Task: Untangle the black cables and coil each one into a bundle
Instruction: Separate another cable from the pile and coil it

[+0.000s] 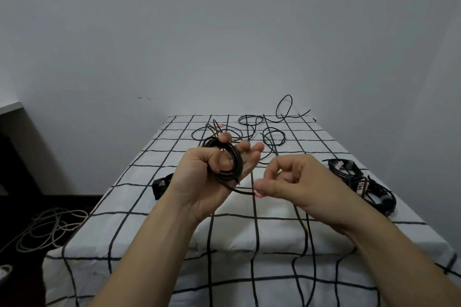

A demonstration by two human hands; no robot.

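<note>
The left hand (214,172) grips a coiled black cable (225,161); the right hand (294,182) pinches its pink-tipped end (257,193) above the checked bedsheet's (124,219) open near half.

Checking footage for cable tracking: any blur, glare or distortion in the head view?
Head view: dim, flat light, no glare or hard shadows; the coil in the left hand, its end pinched by the right hand, looks sharp; wide-angle stretch widens the checked cloth toward the bottom edge; bundles on the right merge into a dark mass.

loose cables (252,129) far, bundles (361,182) right, cloth (249,232) bare near
</note>
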